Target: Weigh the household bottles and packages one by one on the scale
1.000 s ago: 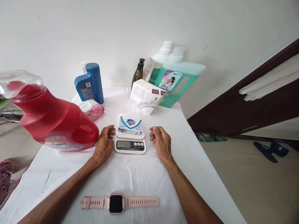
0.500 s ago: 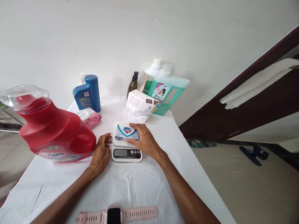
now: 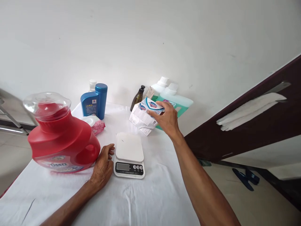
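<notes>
Head view: right hand (image 3: 167,119) raised over the far end of the table (image 3: 155,201), fingers and thumb pinching a soap box (image 3: 150,105) by its near edge, box off the surface and tilted. Held just above a white carton (image 3: 142,120), itself propped against a green jug (image 3: 181,102); whether soap box and carton touch, cannot tell. Left hand (image 3: 102,166) flat on the cloth, fingers loosely curled, fingertips touching or nearly touching the left side of the scale (image 3: 129,155), gripping nothing. Scale platform bare, display facing the wearer.

Behind the carton: a brown pump bottle (image 3: 137,98) and a white-capped jug (image 3: 160,86), crowded close. Further left, a blue bottle (image 3: 94,101), a pink wipes pack (image 3: 95,123), and a large red jug (image 3: 61,138) just beside the left hand.

Risks, as judged: grip sits on one edge only, so the soap box could pivot or slip out of the pinch and drop onto the carton. Carton leans rather than stands, so a knock from box or knuckles could tip it flat or push it into the brown bottle, narrow and tall enough to topple. A left-hand nudge could shift the scale.
</notes>
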The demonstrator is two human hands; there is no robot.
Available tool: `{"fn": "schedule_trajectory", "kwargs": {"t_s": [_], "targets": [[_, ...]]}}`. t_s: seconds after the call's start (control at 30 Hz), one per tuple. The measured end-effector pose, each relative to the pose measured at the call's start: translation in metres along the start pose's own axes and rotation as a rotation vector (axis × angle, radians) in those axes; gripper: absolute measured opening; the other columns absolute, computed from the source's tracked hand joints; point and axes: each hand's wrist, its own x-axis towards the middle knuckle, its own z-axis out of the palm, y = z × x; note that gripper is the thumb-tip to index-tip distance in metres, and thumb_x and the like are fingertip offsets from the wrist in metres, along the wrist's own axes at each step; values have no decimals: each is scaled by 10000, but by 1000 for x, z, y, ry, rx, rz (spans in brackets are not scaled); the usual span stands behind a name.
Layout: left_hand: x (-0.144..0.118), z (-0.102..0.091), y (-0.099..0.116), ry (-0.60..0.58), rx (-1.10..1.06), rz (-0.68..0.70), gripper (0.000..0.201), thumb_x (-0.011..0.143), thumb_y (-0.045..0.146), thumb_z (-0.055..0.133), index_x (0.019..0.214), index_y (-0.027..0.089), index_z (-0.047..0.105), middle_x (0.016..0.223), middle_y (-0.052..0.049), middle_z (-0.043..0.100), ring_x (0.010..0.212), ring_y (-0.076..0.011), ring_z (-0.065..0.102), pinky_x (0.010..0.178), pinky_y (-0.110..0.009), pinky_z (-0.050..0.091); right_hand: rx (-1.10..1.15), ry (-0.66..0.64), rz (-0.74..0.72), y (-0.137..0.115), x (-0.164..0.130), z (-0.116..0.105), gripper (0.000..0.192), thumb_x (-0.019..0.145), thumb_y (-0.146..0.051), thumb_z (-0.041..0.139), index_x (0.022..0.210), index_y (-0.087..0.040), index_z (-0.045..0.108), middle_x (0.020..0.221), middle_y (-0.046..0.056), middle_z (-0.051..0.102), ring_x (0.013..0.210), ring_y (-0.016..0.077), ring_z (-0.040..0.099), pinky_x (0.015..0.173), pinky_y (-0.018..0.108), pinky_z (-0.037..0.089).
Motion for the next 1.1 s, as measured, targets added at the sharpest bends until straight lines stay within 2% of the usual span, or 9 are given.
{"fn": "schedule_trajectory", "kwargs": {"t_s": [0.13, 0.33, 0.47, 0.53, 0.57, 0.63, 0.77, 0.93, 1.1], "targets": [[0, 0, 2, 8, -5, 1, 665, 671, 51, 465, 1311, 201, 565, 1098, -70, 642, 905, -188, 589, 887, -376, 553, -159, -17, 67, 21, 32, 21, 434, 761, -427, 801, 1099, -164, 730, 1148, 152, 714, 1153, 355, 620, 1047, 521, 461], [-1, 0, 3, 9, -13, -2, 678, 661, 32, 468, 1311, 199, 562, 1128, -78, 642, 944, -192, 599, 904, -376, 547, -187, -108, 112, 39, 32, 40, 391, 830, -451, 719, 1088, -157, 721, 1136, 155, 726, 1191, 365, 609, 1077, 524, 435], [-1, 1, 2, 0, 6, -5, 710, 662, 10, 454, 1344, 182, 544, 1147, -87, 634, 971, -194, 594, 916, -372, 536, -246, 11, 59, 20, 23, 34, 579, 789, -458, 803, 1230, -106, 672, 1279, 243, 641, 1277, 442, 521, 1093, 610, 403], [0, 2, 1, -8, 13, 3, 723, 663, 5, 450, 1359, 182, 535, 1160, -88, 631, 984, -193, 593, 921, -368, 530, -206, 60, -81, -2, 15, 36, 512, 834, -413, 790, 1247, -136, 668, 1308, 229, 621, 1283, 426, 509, 1111, 602, 401], [0, 2, 1, -8, 16, 8, 724, 664, 4, 449, 1360, 183, 533, 1165, -88, 630, 990, -193, 592, 923, -366, 528, -140, 22, -178, -15, 10, 41, 412, 882, -384, 750, 1230, -174, 678, 1298, 197, 628, 1271, 393, 524, 1113, 574, 417], [0, 2, 1, -9, 23, 15, 727, 662, 2, 448, 1361, 186, 531, 1169, -87, 629, 997, -193, 590, 922, -365, 526, 30, -202, -362, -42, 1, 61, 301, 898, -343, 746, 1171, -222, 700, 1184, 133, 674, 1191, 343, 583, 1085, 544, 467], [1, 1, 3, -10, 23, 8, 732, 660, -8, 443, 1359, 192, 528, 1163, -80, 627, 989, -186, 586, 913, -357, 527, 127, -645, -566, -92, -10, 122, 663, 774, -324, 889, 1374, -203, 633, 1400, 143, 623, 1310, 354, 534, 1103, 560, 466], [0, 1, 4, -15, 10, -6, 728, 666, -26, 435, 1355, 191, 525, 1145, -79, 628, 979, -181, 587, 921, -351, 528, 4, -928, -691, -135, 1, 179, 947, 723, -383, 918, 1532, -163, 477, 1579, 173, 494, 1427, 392, 437, 1153, 543, 409], [0, 4, 0, 15, -21, 9, 738, 647, -25, 444, 1336, 220, 544, 1146, -71, 630, 985, -187, 596, 913, -345, 531, -113, -1101, -701, -161, 6, 194, 927, 748, -418, 867, 1524, -155, 433, 1559, 206, 494, 1431, 439, 404, 1135, 628, 391]]}}
